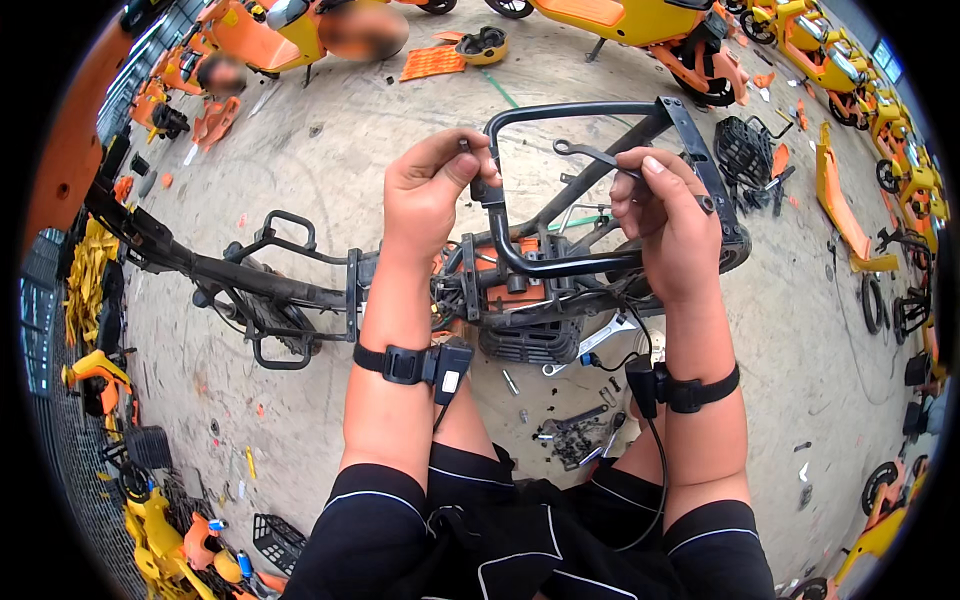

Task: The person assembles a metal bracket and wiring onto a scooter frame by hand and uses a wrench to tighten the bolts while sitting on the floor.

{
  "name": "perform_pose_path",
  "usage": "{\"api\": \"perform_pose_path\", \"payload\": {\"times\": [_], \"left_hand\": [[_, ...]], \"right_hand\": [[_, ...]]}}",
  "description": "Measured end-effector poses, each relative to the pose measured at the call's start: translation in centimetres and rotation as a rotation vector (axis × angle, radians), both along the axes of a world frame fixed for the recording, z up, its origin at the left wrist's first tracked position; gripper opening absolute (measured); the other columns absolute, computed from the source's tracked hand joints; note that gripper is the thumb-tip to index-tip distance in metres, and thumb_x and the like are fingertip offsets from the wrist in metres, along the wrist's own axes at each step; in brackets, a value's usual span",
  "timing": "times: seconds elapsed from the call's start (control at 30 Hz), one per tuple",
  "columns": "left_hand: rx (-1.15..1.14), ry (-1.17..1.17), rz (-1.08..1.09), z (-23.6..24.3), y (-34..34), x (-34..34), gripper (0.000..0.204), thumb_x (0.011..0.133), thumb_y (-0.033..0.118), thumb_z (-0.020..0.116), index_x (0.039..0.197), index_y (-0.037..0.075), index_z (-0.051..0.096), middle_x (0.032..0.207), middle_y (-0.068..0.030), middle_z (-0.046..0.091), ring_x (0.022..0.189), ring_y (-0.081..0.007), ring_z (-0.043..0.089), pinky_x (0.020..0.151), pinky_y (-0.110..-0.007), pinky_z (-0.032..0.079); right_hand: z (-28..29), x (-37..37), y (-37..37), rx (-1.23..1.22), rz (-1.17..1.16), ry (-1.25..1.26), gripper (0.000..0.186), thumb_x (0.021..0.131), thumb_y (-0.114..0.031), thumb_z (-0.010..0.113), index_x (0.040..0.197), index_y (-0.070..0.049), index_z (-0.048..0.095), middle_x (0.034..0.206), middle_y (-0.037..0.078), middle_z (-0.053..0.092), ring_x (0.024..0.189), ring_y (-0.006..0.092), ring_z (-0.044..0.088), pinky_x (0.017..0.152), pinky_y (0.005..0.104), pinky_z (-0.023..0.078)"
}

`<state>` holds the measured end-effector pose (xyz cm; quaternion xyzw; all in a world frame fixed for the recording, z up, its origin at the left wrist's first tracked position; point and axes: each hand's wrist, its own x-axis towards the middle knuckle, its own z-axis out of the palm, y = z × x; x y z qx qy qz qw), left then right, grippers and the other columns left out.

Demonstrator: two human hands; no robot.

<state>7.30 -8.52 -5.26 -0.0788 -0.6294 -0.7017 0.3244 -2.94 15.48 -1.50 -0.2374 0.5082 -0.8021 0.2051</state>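
Note:
Over the black tubular scooter frame (570, 262), both my hands are raised. Thumb and fingers of my left hand (428, 192) are pinched together at a bracket on the bent tube loop. A small dark piece (464, 148) shows at that pinch; its kind is unclear. My right hand (672, 215) grips a dark ring spanner (590, 152) by its shank, beside the frame's right end. The spanner's ring end points left, towards the loop, and touches nothing. Part of its shank is hidden by my fingers.
On the floor near my legs lie a large silver wrench (597, 342), sockets and a pile of small parts (575, 440). A black basket (745, 150) is to the right. Yellow and orange scooters (620, 20) line the far side and edges. An orange panel (432, 63) lies beyond.

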Motion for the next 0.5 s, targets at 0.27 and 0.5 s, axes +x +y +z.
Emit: {"api": "perform_pose_path", "payload": {"times": [0.27, 0.5], "left_hand": [[0.088, 0.043, -0.254, -0.7, -1.8, -0.9, 0.023, 0.1, 0.016, 0.065, 0.118, 0.0, 0.068, 0.088, -0.0082, 0.067, 0.081, -0.02, 0.066, 0.089, -0.038, 0.052], [0.047, -0.027, -0.017, -0.5, 0.3, -0.1, 0.024, 0.104, 0.018, 0.062, 0.12, -0.001, 0.065, 0.095, -0.0084, 0.068, 0.088, -0.0198, 0.066, 0.092, -0.036, 0.053]], "right_hand": [[-0.4, -0.5, 0.2, -0.033, 0.047, -0.02, 0.027, 0.104, -0.019, 0.053, 0.111, 0.003, 0.068, 0.085, 0.007, 0.069, 0.071, 0.0099, 0.061, 0.059, 0.022, 0.046], [-0.2, -0.5, 0.3, -0.033, 0.053, -0.026, 0.024, 0.103, -0.018, 0.056, 0.11, 0.002, 0.068, 0.084, 0.005, 0.069, 0.07, 0.0092, 0.06, 0.059, 0.0215, 0.046]]}}
